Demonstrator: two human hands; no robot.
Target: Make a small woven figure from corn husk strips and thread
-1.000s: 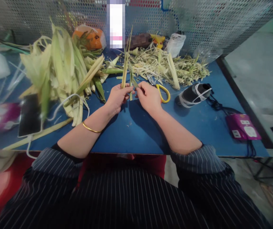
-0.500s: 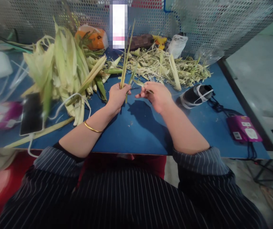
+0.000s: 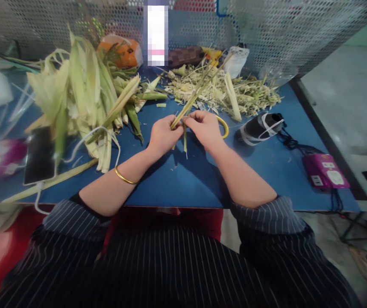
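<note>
My left hand is closed round a few narrow strips of corn husk, whose long ends slant up and to the right. Close beside it, my right hand pinches the same strips near their lower end. Short strip ends hang below the fingertips. A yellow loop, like a scissors handle, sticks out behind my right hand; the rest of it is hidden, and I cannot tell whether the hand holds it.
A heap of corn husks lies on the left, with a phone and its white cable nearby. Husk scraps are piled at the back. On the right are a black bottle-like object wrapped in white cord and a purple power socket.
My hands have come together, and my right fingers now pinch at the strips. The strips have tipped from nearly upright to slanting right. More of the yellow loop shows.
</note>
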